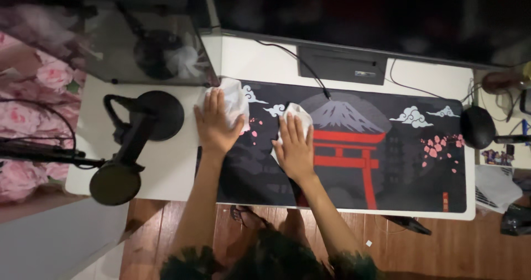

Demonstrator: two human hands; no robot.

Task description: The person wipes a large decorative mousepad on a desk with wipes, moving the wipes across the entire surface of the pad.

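Two flat palms pressed white cloths onto the desk mat.
Left hand (214, 124) covered one cloth (235, 100) at the mat's (409, 169) ten-o'clock corner; right hand (295, 146), fingers spread, pinned the other cloth (299, 114) toward three o'clock.

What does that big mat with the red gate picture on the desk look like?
The desk mat is a wide, dark rectangle lying flat on the white desk, covering most of its top. Its print shows a red gate, a grey snowy mountain, white clouds and pink blossoms. It looks like soft cloth. The left hand and right hand each press a white wipe onto its left part.
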